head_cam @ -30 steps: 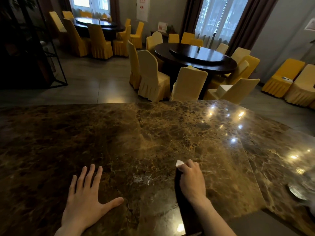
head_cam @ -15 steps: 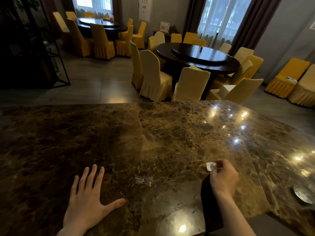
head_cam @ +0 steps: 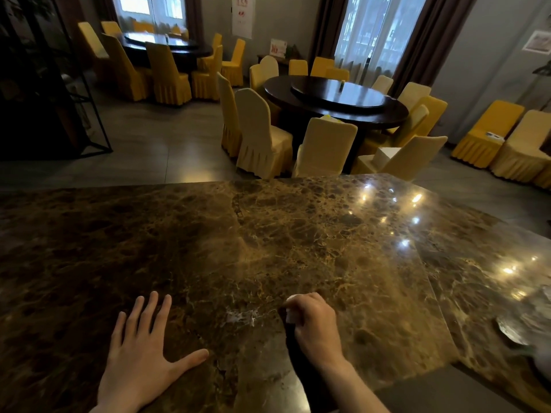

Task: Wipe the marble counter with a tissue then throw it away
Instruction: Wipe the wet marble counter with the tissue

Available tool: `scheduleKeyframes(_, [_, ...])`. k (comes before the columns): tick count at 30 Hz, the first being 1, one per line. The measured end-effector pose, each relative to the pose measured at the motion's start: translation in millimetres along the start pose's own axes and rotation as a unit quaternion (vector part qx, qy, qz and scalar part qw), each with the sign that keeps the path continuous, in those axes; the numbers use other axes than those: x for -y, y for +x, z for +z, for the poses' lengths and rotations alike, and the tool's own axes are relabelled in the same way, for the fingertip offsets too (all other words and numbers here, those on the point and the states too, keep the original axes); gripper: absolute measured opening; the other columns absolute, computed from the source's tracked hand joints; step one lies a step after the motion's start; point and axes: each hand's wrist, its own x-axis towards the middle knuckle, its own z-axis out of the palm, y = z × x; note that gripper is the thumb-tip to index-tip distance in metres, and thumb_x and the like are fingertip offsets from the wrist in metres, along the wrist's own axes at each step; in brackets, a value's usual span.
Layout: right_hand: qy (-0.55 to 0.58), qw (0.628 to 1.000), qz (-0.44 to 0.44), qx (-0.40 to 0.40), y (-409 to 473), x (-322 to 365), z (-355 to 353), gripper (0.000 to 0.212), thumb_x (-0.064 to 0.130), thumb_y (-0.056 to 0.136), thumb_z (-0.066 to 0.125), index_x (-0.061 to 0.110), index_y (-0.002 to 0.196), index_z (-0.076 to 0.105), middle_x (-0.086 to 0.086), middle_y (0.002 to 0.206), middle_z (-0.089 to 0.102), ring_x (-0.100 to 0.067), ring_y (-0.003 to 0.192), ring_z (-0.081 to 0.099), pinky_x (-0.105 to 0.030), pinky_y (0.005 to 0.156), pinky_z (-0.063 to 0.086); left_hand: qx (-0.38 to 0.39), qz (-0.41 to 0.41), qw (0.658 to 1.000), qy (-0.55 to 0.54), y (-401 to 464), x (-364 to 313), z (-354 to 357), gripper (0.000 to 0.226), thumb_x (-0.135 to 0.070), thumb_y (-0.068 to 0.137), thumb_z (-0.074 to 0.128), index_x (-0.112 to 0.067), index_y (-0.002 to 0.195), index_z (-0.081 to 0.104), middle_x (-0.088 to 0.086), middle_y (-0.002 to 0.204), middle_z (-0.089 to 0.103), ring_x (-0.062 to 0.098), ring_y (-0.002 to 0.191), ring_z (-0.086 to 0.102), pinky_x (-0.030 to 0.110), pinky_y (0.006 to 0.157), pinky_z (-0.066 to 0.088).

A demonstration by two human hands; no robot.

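A: Your right hand (head_cam: pixel 313 323) is fisted on the tissue (head_cam: pixel 290 315), pressed to the marble counter (head_cam: pixel 298 234); left hand (head_cam: pixel 143 350) lies flat, fingers spread, empty.

B: Mid-wipe, prob. Next: finish passes, then find a bin, none in view.

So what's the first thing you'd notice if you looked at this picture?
Probably the big shiny brown marble counter filling the front, with ceiling lights glinting on its right side. Two hands rest on it: the left hand flat with spread fingers, the right hand closed around a small white tissue. Behind, yellow-covered chairs ring a dark round table.
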Motion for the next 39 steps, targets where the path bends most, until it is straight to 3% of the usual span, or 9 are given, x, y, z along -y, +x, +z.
scheduleKeyframes(6, [-0.044, 0.961, 0.185, -0.203, 30, -63, -80, 0.017, -0.004, 0.088, 0.069, 0.012, 0.095, 0.071, -0.012, 0.092, 0.072, -0.029, 0.081, 0.064, -0.032, 0.071, 0.043, 0.001, 0.0, 1.0, 0.0, 1, -1, 0, 0.139, -0.116, 0.048, 0.014, -0.035, 0.154, -0.025, -0.008, 0.164, -0.03, 0.014, 0.149, -0.035, 0.049, 0.128, -0.016])
scheduleKeyframes(10, [-0.066, 0.959, 0.226, -0.159, 21, -58, -67, 0.011, -0.001, 0.09, 0.069, 0.01, 0.093, 0.072, -0.013, 0.085, 0.073, -0.021, 0.072, 0.057, -0.029, 0.067, 0.041, 0.008, -0.002, 1.0, 0.006, 1, -2, 1, 0.139, -0.116, 0.048, 0.012, -0.034, 0.153, -0.027, -0.007, 0.165, -0.032, 0.015, 0.149, -0.038, 0.05, 0.128, -0.016])
scheduleKeyframes(13, [-0.03, 0.981, 0.158, -0.107, 12, -12, -21, 0.017, 0.003, 0.09, 0.07, 0.019, 0.084, 0.071, 0.001, 0.077, 0.065, -0.015, 0.07, 0.056, -0.023, 0.059, 0.037, 0.008, 0.001, 1.0, 0.006, 0, -3, -1, 0.139, -0.116, 0.048, 0.011, -0.033, 0.154, -0.026, -0.006, 0.166, -0.031, 0.016, 0.15, -0.036, 0.05, 0.128, -0.017])
scheduleKeyframes(18, [-0.021, 0.999, 0.007, 0.028, 5, 33, 15, 0.021, 0.012, 0.091, 0.07, 0.028, 0.104, 0.074, 0.009, 0.093, 0.069, -0.008, 0.086, 0.062, -0.024, 0.076, 0.051, 0.0, 0.006, 1.0, 0.0, -2, -3, -2, 0.14, -0.116, 0.049, 0.011, -0.032, 0.155, -0.024, -0.006, 0.166, -0.03, 0.017, 0.15, -0.035, 0.049, 0.128, -0.017])
scheduleKeyframes(24, [-0.064, 0.97, 0.19, -0.141, 26, -10, -26, 0.014, 0.002, 0.09, 0.069, 0.016, 0.09, 0.072, -0.006, 0.088, 0.075, -0.027, 0.083, 0.069, -0.029, 0.069, 0.045, -0.006, 0.009, 1.0, 0.003, -2, -2, -1, 0.14, -0.116, 0.049, 0.011, -0.031, 0.155, -0.023, -0.005, 0.166, -0.029, 0.018, 0.151, -0.034, 0.049, 0.128, -0.016])
scheduleKeyframes(29, [-0.037, 0.998, 0.052, -0.017, 3, 50, 31, 0.018, 0.006, 0.086, 0.07, 0.023, 0.084, 0.076, 0.005, 0.081, 0.072, -0.009, 0.074, 0.058, -0.016, 0.062, 0.041, -0.014, 0.013, 1.0, -0.002, -2, 1, 1, 0.139, -0.115, 0.051, 0.013, -0.031, 0.156, -0.021, -0.007, 0.167, -0.028, 0.017, 0.151, -0.034, 0.049, 0.128, -0.017])
scheduleKeyframes(31, [-0.037, 0.999, 0.005, 0.036, 0, 50, 29, 0.015, 0.01, 0.086, 0.069, 0.024, 0.084, 0.075, 0.008, 0.081, 0.071, -0.009, 0.077, 0.059, -0.025, 0.067, 0.048, -0.021, 0.014, 1.0, -0.007, -1, 3, 3, 0.139, -0.115, 0.051, 0.015, -0.032, 0.156, -0.019, -0.007, 0.167, -0.025, 0.016, 0.152, -0.032, 0.049, 0.128, -0.015])
scheduleKeyframes(37, [-0.067, 0.968, 0.208, -0.126, 26, -14, -40, 0.008, 0.01, 0.09, 0.07, 0.015, 0.088, 0.075, -0.009, 0.084, 0.076, -0.029, 0.079, 0.07, -0.032, 0.066, 0.049, -0.033, 0.018, 0.999, -0.015, 1, 3, 6, 0.139, -0.115, 0.051, 0.019, -0.032, 0.158, -0.013, -0.007, 0.168, -0.019, 0.017, 0.154, -0.025, 0.05, 0.13, -0.01])
scheduleKeyframes(39, [-0.09, 0.968, 0.2, -0.118, 24, 4, -23, 0.007, 0.011, 0.092, 0.069, 0.016, 0.089, 0.074, -0.006, 0.085, 0.073, -0.024, 0.076, 0.065, -0.028, 0.064, 0.044, -0.029, 0.016, 0.999, -0.014, 1, 2, 6, 0.139, -0.115, 0.051, 0.019, -0.032, 0.157, -0.014, -0.007, 0.168, -0.02, 0.017, 0.154, -0.026, 0.05, 0.129, -0.011])
